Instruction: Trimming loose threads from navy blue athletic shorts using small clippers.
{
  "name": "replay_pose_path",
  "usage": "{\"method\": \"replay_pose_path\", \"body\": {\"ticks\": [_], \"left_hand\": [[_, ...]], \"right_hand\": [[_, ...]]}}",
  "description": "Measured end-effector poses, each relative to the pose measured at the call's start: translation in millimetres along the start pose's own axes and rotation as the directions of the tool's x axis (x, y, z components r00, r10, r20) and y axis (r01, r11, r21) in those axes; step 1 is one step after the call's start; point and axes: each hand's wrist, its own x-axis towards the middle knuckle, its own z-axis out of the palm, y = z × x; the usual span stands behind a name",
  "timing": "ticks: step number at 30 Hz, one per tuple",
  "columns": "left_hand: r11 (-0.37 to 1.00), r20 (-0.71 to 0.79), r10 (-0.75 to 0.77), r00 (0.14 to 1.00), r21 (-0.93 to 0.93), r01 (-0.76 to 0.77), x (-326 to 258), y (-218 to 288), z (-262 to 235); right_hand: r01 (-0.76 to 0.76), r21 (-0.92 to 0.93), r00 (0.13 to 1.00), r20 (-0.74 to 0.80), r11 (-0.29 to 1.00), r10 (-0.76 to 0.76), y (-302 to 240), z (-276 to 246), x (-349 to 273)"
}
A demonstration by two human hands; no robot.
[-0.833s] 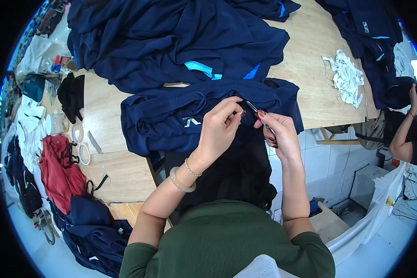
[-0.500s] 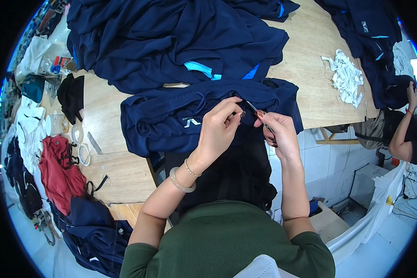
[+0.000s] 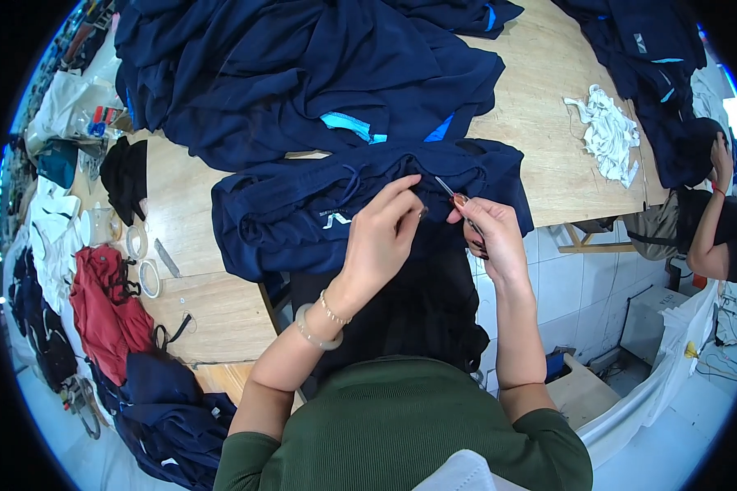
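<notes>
Navy drawstring trousers [image 3: 291, 245] lie bunched at the table's near edge, with a gathered waistband and a small white logo. Over their middle is my left hand [image 3: 385, 233]; its index finger reaches toward the waistband, the thumb stands apart from it, and I see nothing held. My right hand [image 3: 498, 233] is closed round small scissors [image 3: 445, 186] with red and dark handles, at the right part of the trousers. The metal tip points up and left toward the waistband, near my left index finger. Most of the handles are hidden in my palm.
A large navy garment pile [image 3: 303, 74] covers the table's far side. White cloth scraps [image 3: 604, 135] lie at right. Tape rolls [image 3: 149, 278], a box-cutter-like strip [image 3: 167, 257] and a red bag [image 3: 110, 303] are at left. Another person's arm [image 3: 712, 204] shows far right.
My left hand has drawn slightly down and left, its thumb and index finger now farther apart. The scissors have stayed nearly in place in my right hand. The whole view has shifted slightly.
</notes>
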Motion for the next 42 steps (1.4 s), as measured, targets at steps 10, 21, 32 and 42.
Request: {"method": "replay_pose_path", "body": {"ticks": [10,21,32,42], "left_hand": [[0.969,0.686,0.212,0.696,-0.238,-0.061,-34,56,-33],[0.685,0.548,0.4,0.735,-0.711,0.158,-23,51,-117],[0.933,0.117,0.262,0.958,0.222,-0.282,58,26,10],[0.953,0.169,0.244,0.955,0.139,-0.268,80,5,32]], "right_hand": [[0.286,0.058,0.936,-0.232,0.956,-0.266,-25,-61,-20],[0.503,0.045,0.814,-0.359,0.863,-0.457,-17,-65,-13],[0.507,0.075,0.847,-0.226,0.858,-0.481,-15,-43,-7],[0.455,0.042,0.875,-0.206,0.89,-0.438,-7,-45,-10]]}}
